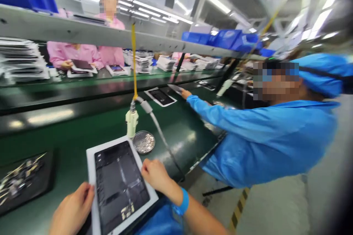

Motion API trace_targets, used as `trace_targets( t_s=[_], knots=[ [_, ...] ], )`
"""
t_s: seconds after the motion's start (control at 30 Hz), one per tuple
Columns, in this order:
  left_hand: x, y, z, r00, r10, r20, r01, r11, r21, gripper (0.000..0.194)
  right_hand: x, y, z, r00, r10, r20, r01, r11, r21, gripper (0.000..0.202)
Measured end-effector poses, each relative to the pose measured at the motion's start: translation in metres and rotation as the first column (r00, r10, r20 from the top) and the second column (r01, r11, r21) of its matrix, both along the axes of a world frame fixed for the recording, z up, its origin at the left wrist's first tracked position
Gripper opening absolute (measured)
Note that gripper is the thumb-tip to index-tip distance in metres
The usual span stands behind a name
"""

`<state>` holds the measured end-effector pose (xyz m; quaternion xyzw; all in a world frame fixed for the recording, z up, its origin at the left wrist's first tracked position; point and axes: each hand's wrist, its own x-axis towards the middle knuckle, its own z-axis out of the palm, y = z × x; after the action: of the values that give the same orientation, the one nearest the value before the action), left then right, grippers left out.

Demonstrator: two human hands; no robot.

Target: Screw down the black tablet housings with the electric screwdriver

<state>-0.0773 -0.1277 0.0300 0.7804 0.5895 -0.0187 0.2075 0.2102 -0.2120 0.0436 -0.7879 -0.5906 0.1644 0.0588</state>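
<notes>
1. No text, label, brand or number can be read anywhere in the view.
2. The tablet (121, 185) in the white tray (92, 161) shows dark inner parts only; any print there is blurred.
3. The blue bins (224, 38) on the shelf (82, 33) bear no legible marking.

A glossy dark panel (120, 181) sits in a matt white tray (91, 161) beside a shiny metal dish (143, 142) on the smooth green belt (68, 161).
</notes>
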Motion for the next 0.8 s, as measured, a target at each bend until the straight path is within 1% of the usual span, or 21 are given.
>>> trace_targets(
  t_s=[0.07,0.1,0.13,0.2,0.3,0.4,0.5,0.63,0.7,0.73,0.8],
  knots=[
    [0.012,-0.007,0.024,0.999,-0.015,-0.041,0.013,0.999,-0.048,0.032,0.004,-0.001,0.0,1.0,0.009,-0.026,-0.009,1.0,-0.006,0.021],
    [0.017,-0.008,0.032,0.998,-0.011,-0.055,0.008,0.998,-0.057,0.031,0.005,-0.001,0.0,0.999,0.016,-0.039,-0.017,1.0,-0.007,0.02],
    [0.02,-0.009,0.037,0.998,-0.005,-0.07,0.001,0.998,-0.059,0.03,0.007,-0.001,-0.001,0.998,0.023,-0.051,-0.023,1.0,-0.005,0.02],
    [0.022,-0.011,0.039,0.996,0.006,-0.089,-0.011,0.998,-0.054,0.029,0.008,-0.002,-0.001,0.998,0.028,-0.065,-0.028,1.0,0.003,0.018],
    [0.02,-0.014,0.035,0.995,0.019,-0.095,-0.022,0.999,-0.033,0.029,0.008,-0.003,-0.002,0.997,0.032,-0.066,-0.031,0.999,0.019,0.018],
    [0.019,-0.018,0.03,0.997,0.027,-0.071,-0.029,0.999,-0.023,0.028,0.01,-0.005,-0.006,0.995,0.067,-0.07,-0.065,0.997,0.035,0.021],
    [0.021,-0.024,0.027,0.999,0.035,-0.029,-0.035,0.999,-0.015,0.025,0.018,-0.005,-0.018,0.99,0.11,-0.089,-0.102,0.991,0.089,0.025],
    [0.022,-0.028,0.028,0.996,0.085,0.037,-0.084,0.996,-0.025,0.023,0.031,-0.004,-0.037,0.961,0.192,-0.197,-0.153,0.969,0.195,0.029],
    [0.011,-0.022,0.034,0.988,0.108,0.115,-0.107,0.994,-0.018,0.024,0.034,-0.005,-0.042,0.95,0.191,-0.246,-0.128,0.96,0.249,0.032],
    [0.001,-0.016,0.039,0.98,0.124,0.153,-0.126,0.992,0.003,0.025,0.035,-0.006,-0.043,0.944,0.183,-0.276,-0.104,0.955,0.278,0.034],
    [-0.027,0.003,0.052,0.967,0.171,0.189,-0.19,0.978,0.085,0.026,0.037,-0.008,-0.044,0.922,0.172,-0.346,-0.048,0.94,0.337,0.041]
  ],
)
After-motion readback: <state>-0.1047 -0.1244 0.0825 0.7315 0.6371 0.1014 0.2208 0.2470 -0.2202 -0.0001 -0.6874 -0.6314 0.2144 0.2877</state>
